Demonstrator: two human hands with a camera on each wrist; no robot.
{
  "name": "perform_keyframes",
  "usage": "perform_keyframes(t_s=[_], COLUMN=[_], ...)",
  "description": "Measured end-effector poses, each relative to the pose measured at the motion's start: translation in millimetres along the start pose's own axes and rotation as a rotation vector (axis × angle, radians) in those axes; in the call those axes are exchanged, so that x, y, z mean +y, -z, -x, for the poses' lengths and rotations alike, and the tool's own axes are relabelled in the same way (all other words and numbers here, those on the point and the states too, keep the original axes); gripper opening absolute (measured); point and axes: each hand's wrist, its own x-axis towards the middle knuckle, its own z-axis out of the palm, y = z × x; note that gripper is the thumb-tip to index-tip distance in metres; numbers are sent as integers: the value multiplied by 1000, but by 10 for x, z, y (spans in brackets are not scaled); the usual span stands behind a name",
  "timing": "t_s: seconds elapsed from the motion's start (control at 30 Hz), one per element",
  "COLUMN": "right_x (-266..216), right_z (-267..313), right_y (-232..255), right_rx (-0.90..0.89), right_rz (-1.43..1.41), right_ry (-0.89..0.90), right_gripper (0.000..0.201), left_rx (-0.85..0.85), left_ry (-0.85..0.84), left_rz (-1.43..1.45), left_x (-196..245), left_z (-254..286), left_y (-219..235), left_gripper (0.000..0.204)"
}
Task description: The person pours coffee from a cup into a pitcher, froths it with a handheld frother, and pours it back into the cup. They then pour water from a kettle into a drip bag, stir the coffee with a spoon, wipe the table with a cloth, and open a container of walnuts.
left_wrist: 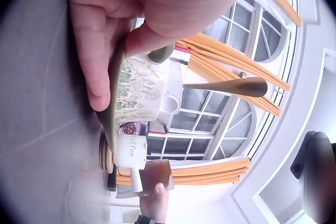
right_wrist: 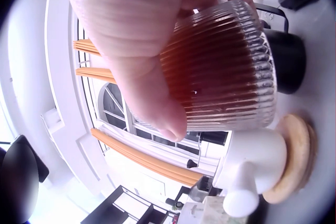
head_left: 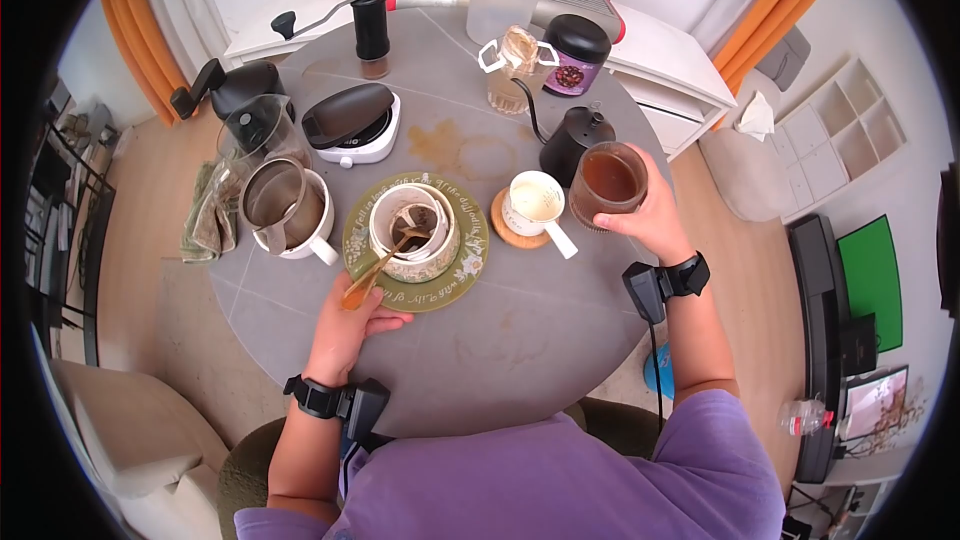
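Observation:
My left hand pinches the near rim of a green saucer, thumb above and fingers below. On the saucer stands a flowered cup with a white inner vessel holding dark grounds. A brown spoon leans out of it towards my left hand. My right hand grips a ribbed glass of reddish-brown drink, held beside a small white handled cup on a round wooden coaster. A black gooseneck kettle stands just behind the glass.
On the left are a metal strainer in a white mug, a glass server and a cloth. Further back stand a white scale with a black object on it, a hand grinder and a purple-labelled jar.

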Motion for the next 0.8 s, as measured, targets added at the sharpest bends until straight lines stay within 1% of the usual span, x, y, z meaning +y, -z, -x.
perform_keyframes(t_s=[0.2, 0.3, 0.43, 0.6, 0.63, 0.67, 0.73, 0.8], right_x=[-54, -74, -100, -156, -175, -196, -243, -285], right_z=[-66, -80, -76, -86, -87, -90, -95, -93], right_y=[16, 18, 35, 50, 47, 43, 31, 19], right_rx=[-49, -62, -21, 5, 10, 15, 26, 37], right_rz=[81, 54, -27, -87, -137, -187, -193, -197], right_ry=[-2, -21, -28, -18, -30, -41, -33, -25], right_gripper=[80, 81, 82, 81, 81, 81, 81, 81], left_rx=[-5, -4, 10, -35, -31, -25, -15, -43], left_ry=[-7, -7, -7, -11, -13, -4, 4, 104], left_rz=[-21, -19, -21, -45, -43, -56, -68, -94], left_x=[11, 10, 36, 95, 98, 99, 130, 187], left_z=[-1, 1, 23, 42, 43, 43, 49, 75], left_y=[-3, -2, -29, -47, -59, -74, -75, -70], left_gripper=[37, 37, 36, 35, 35, 35, 34, 33])
